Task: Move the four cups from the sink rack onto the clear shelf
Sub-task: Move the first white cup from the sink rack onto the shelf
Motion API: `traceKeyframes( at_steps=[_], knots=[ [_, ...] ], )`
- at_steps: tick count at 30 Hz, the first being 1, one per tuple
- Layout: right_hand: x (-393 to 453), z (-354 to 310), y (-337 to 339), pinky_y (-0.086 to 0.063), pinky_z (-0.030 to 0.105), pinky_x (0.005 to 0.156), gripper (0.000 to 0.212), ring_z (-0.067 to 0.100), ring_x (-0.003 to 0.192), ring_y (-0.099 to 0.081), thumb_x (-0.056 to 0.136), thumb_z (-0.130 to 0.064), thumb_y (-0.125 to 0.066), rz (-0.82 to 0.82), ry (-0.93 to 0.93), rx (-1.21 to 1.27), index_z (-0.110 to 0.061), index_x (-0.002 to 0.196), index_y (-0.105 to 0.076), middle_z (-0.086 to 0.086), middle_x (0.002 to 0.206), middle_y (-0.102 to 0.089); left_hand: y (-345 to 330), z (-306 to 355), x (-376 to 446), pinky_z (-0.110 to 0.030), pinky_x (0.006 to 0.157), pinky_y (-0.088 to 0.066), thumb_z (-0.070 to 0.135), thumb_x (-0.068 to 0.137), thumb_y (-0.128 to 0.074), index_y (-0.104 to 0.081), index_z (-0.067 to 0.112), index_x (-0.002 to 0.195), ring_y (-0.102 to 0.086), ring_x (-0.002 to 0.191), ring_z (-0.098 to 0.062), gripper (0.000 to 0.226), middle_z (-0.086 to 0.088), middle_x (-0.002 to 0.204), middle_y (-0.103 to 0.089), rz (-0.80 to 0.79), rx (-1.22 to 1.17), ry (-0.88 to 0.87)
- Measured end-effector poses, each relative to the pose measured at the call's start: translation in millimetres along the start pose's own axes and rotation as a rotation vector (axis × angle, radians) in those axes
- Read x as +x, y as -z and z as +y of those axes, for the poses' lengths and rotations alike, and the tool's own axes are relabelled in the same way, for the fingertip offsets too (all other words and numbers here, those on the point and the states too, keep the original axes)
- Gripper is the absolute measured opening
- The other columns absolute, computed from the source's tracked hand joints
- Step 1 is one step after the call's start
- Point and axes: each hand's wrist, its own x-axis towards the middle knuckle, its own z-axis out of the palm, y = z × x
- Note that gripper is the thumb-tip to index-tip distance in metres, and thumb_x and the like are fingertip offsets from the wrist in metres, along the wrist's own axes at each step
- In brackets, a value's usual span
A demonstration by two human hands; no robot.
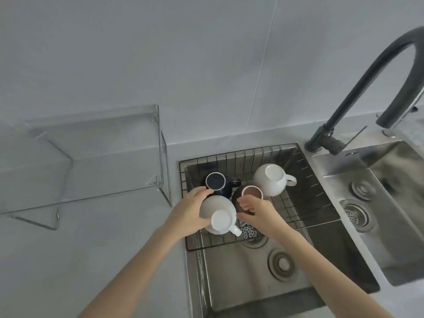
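Observation:
Several cups sit upside down in the black wire sink rack [305, 180]. My left hand [190, 212] grips the near white cup [218, 212] from its left side. Behind it stands a dark blue cup [216, 182]. My right hand [254, 212] curls around the brown cup [251, 192] in the middle of the rack, fingers apart against its near side. A second white cup [270, 180] with its handle to the right stands at the back right. The clear shelf [96, 143] rests on the counter to the left, with nothing on it.
A dark curved faucet [358, 95] arches over the steel double sink [252, 271]. The right basin [378, 203] has a drain strainer. A grey counter [91, 260] runs left of the sink, and a pale tiled wall is behind.

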Motion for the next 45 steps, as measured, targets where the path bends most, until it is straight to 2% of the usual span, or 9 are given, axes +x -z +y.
traceKeyframes(
  at_steps=[3,7,10,15,25,28,34,39,45],
  knots=[
    [11,11,-3,-0.05,0.026,0.085,0.03,0.019,0.098,-0.063,0.076,-0.015,-0.062,-0.131,-0.108,-0.061,-0.009,0.106,-0.064,0.008,0.106,-0.069,-10,-11,5,-0.037,0.105,-0.037,0.022,0.07,-0.067,-0.03,0.023,0.136,-0.035,0.132,-0.021,0.076,-0.002,0.148,-0.028,-0.052,0.056,0.001],
    [22,21,-15,-0.049,0.032,0.069,0.03,0.024,0.074,-0.058,0.069,-0.015,-0.06,-0.195,-0.198,-0.06,-0.002,0.096,-0.063,0.021,0.096,-0.069,-29,-22,8,-0.039,0.103,-0.04,0.022,0.071,-0.069,-0.025,0.023,0.138,-0.032,0.134,-0.023,0.081,-0.002,0.151,-0.023,-0.041,0.12,-0.008],
    [27,23,-23,-0.051,0.037,0.075,0.039,0.027,0.073,-0.053,0.065,-0.021,-0.066,-0.208,-0.19,-0.037,-0.007,0.1,-0.058,0.012,0.083,-0.066,-37,-24,10,-0.038,0.105,-0.037,0.023,0.072,-0.07,-0.022,0.021,0.139,-0.027,0.137,-0.021,0.083,-0.003,0.151,-0.021,-0.018,0.17,-0.056],
    [25,22,-34,-0.051,0.04,0.089,0.059,0.024,0.102,-0.061,0.062,-0.027,-0.078,-0.176,-0.17,0.014,-0.01,0.11,-0.05,0.008,0.109,-0.065,-43,-29,12,-0.035,0.109,-0.032,0.021,0.068,-0.074,-0.016,0.017,0.141,-0.024,0.139,-0.021,0.093,-0.005,0.152,-0.022,-0.036,0.225,-0.102],
    [18,12,-30,-0.053,0.029,0.088,0.05,0.007,0.089,-0.062,0.059,-0.015,-0.082,-0.067,-0.097,0.17,-0.016,0.102,-0.055,-0.007,0.093,-0.065,-33,-22,14,-0.032,0.111,-0.026,0.02,0.065,-0.077,-0.019,0.014,0.141,-0.023,0.14,-0.02,0.096,-0.009,0.152,-0.024,-0.026,0.154,-0.09],
    [12,-2,-15,-0.049,0.02,0.089,0.063,0.008,0.097,-0.061,0.059,-0.017,-0.083,-0.031,-0.037,0.194,-0.014,0.115,-0.055,-0.006,0.101,-0.064,-17,-10,11,-0.034,0.11,-0.029,0.023,0.063,-0.078,-0.021,0.014,0.14,-0.026,0.139,-0.022,0.096,-0.009,0.151,-0.026,0.049,0.145,-0.105],
    [2,-58,43,-0.045,0.028,0.099,0.081,0.006,0.11,-0.061,0.053,-0.028,-0.085,0.042,0.144,0.195,-0.021,0.127,-0.053,-0.005,0.118,-0.067,41,35,-5,-0.042,0.105,-0.037,0.025,0.056,-0.082,-0.031,0.009,0.137,-0.039,0.132,-0.028,0.096,-0.014,0.144,-0.038,0.366,0.091,-0.152],
    [1,-132,86,-0.045,0.005,0.087,0.066,-0.012,0.099,-0.061,0.053,-0.021,-0.086,0.047,0.328,0.128,-0.038,0.11,-0.058,-0.023,0.102,-0.064,94,52,-19,-0.041,0.099,-0.043,0.033,0.049,-0.085,-0.038,0.009,0.133,-0.051,0.122,-0.029,0.1,-0.014,0.134,-0.052,0.628,0.045,-0.098],
    [50,-221,92,-0.044,0.019,0.098,0.065,0.007,0.106,-0.063,0.058,-0.011,-0.083,-0.077,0.439,0.025,-0.014,0.118,-0.06,0.0,0.114,-0.068,151,30,-26,-0.036,0.091,-0.048,0.044,0.041,-0.084,-0.046,0.016,0.128,-0.061,0.106,-0.021,0.1,-0.004,0.114,-0.068,0.797,-0.173,0.103]
  ],
)
